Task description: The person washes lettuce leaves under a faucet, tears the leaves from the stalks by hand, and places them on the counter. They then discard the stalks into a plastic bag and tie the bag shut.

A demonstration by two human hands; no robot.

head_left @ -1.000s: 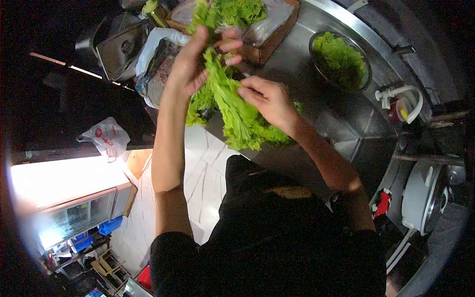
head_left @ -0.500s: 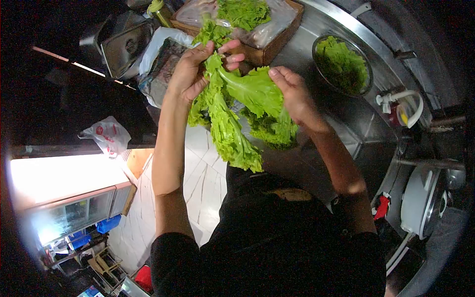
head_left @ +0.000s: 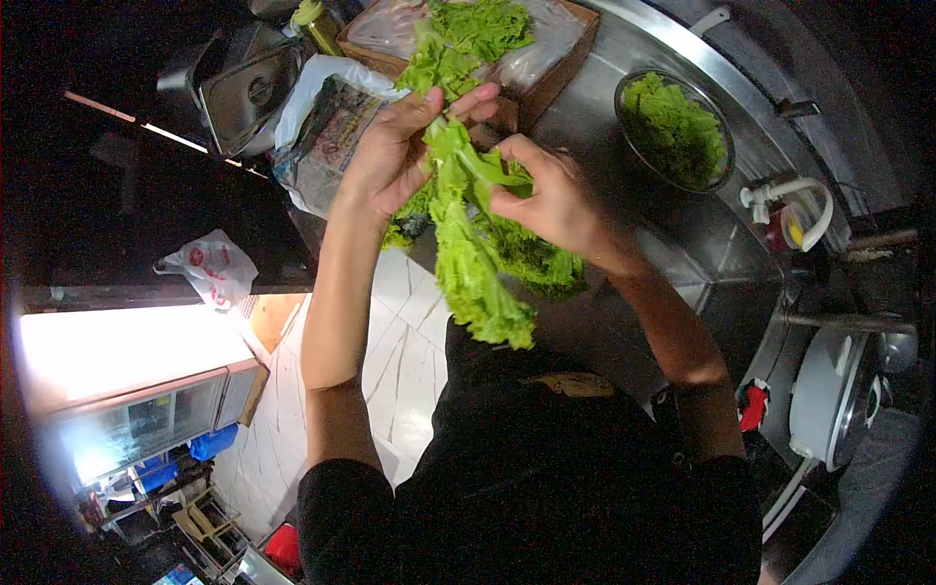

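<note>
Leafy green lettuce [head_left: 468,253] hangs between my two hands in front of my torso. My left hand [head_left: 400,146] is closed on its stem end, thumb on top. The fingers of my right hand [head_left: 551,195] are bent round a leaf stalk at the right side of the bunch. More curly lettuce [head_left: 546,261] lies behind and below the right hand. A metal bowl [head_left: 729,146] with lettuce leaves in it stands to the right on the steel counter [head_left: 575,122].
A cardboard box [head_left: 561,73] with plastic and lettuce on top is at the back. Left of it are a plastic bag [head_left: 292,102], a bottle [head_left: 317,26] and a metal container [head_left: 249,93]. A white faucet [head_left: 814,200] and white pot [head_left: 824,400] are at the right.
My right hand has moved left, closer to my left hand, and the broad leaf is no longer spread out. My left hand has shifted slightly right with the bunch.
</note>
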